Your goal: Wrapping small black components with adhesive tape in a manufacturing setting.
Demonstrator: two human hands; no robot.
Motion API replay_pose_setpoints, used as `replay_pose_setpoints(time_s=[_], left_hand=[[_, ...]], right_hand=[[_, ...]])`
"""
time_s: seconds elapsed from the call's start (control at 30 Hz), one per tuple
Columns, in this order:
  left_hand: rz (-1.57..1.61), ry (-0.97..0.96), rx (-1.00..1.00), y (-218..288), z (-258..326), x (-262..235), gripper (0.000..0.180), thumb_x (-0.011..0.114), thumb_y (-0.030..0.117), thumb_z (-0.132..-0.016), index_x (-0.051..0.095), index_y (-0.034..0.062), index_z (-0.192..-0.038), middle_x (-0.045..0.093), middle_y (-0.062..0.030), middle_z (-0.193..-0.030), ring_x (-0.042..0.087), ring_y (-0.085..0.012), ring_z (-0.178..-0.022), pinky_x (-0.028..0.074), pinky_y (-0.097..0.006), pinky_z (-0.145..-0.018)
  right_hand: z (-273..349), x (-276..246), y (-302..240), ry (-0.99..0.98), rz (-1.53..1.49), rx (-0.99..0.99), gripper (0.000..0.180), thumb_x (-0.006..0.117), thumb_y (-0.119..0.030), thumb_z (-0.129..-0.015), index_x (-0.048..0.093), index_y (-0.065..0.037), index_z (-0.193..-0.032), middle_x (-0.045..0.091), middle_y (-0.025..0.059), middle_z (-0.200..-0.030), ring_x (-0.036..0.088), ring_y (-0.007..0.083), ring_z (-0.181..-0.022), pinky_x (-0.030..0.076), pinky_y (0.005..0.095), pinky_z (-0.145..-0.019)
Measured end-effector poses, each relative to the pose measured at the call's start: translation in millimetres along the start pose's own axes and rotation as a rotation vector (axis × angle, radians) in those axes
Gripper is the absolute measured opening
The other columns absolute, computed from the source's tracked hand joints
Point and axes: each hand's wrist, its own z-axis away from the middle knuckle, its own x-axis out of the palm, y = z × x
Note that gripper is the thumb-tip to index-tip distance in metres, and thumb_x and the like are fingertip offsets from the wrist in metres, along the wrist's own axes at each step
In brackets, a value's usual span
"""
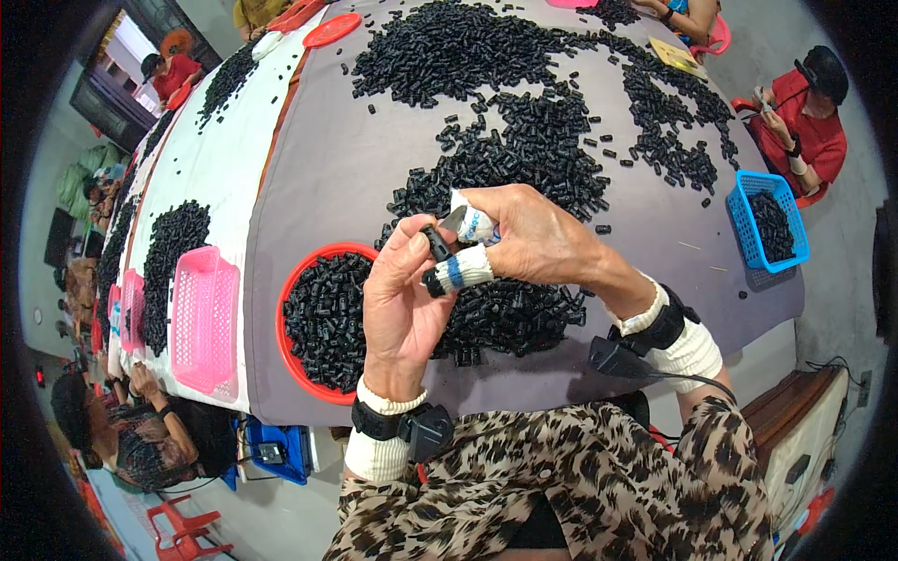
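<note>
My left hand (402,304) pinches a small black cylindrical plastic part (437,244) between thumb and fingers, above the table. Close against it, my right hand (533,238) grips a small knife with a short grey blade (455,219); its handle is hidden in the fingers. The blade's tip is by the upper end of the part; I cannot tell if they touch. White wrapping covers some right fingers, one with a blue band and a dark tip. Below and left, a red round basin (292,348) holds many similar black parts. A loose pile of parts (510,323) lies under my hands.
Large heaps of black parts (449,51) spread over the grey-covered table (309,178). A blue basket (795,229) with parts stands at the right edge, a pink basket (206,323) at left. Other people sit around, one in a red shirt (795,140) at right.
</note>
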Motion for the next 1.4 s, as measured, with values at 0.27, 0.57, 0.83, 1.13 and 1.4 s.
replay_pose_setpoints(time_s=[0.27,0.57,0.83,1.13,1.4], left_hand=[[-0.078,0.041,0.038,-3,1,8,0.022,0.053,0.008,-0.087,0.051,0.0025,-0.109,0.06,-0.0095,-0.094,0.059,-0.016,-0.086,0.05,-0.03,-0.077],[-0.21,0.032,0.078,-7,2,8,0.026,0.053,0.01,-0.087,0.05,0.0031,-0.112,0.059,-0.0069,-0.095,0.058,-0.0147,-0.088,0.049,-0.03,-0.078],[-0.283,0.069,0.069,-9,5,10,0.029,0.055,0.008,-0.086,0.05,0.002,-0.114,0.058,-0.005,-0.096,0.057,-0.0137,-0.093,0.049,-0.029,-0.08],[-0.332,0.038,0.024,-4,4,11,0.034,0.054,0.006,-0.084,0.047,-0.0021,-0.117,0.059,-0.0096,-0.098,0.059,-0.0151,-0.091,0.053,-0.031,-0.078],[-0.26,0.034,0.042,-2,3,12,0.029,0.055,0.004,-0.084,0.052,-0.0023,-0.113,0.059,-0.0072,-0.099,0.059,-0.0134,-0.089,0.05,-0.028,-0.078]], right_hand=[[2,4,4,0.151,-0.041,-0.019,0.03,0.071,-0.024,-0.068,0.055,-0.001,-0.079,0.057,0.0075,-0.063,0.053,0.0149,-0.055,0.043,0.0307,-0.053],[7,3,8,0.108,-0.073,0.07,0.021,0.071,-0.017,-0.073,0.055,-0.004,-0.079,0.052,-0.0054,-0.069,0.044,0.0017,-0.062,0.038,0.0201,-0.055],[10,4,10,0.109,-0.141,0.059,0.027,0.073,-0.021,-0.07,0.056,-0.003,-0.079,0.053,-0.0017,-0.064,0.046,0.0046,-0.058,0.039,0.0227,-0.052],[12,2,9,0.097,-0.148,0.068,0.025,0.073,-0.018,-0.071,0.055,-0.004,-0.081,0.051,-0.0062,-0.067,0.044,0.0018,-0.062,0.037,0.0196,-0.054],[7,-3,-3,0.089,-0.038,0.044,0.035,0.072,-0.029,-0.067,0.057,0.0,-0.078,0.057,0.0087,-0.063,0.052,0.0158,-0.055,0.042,0.0308,-0.053]])
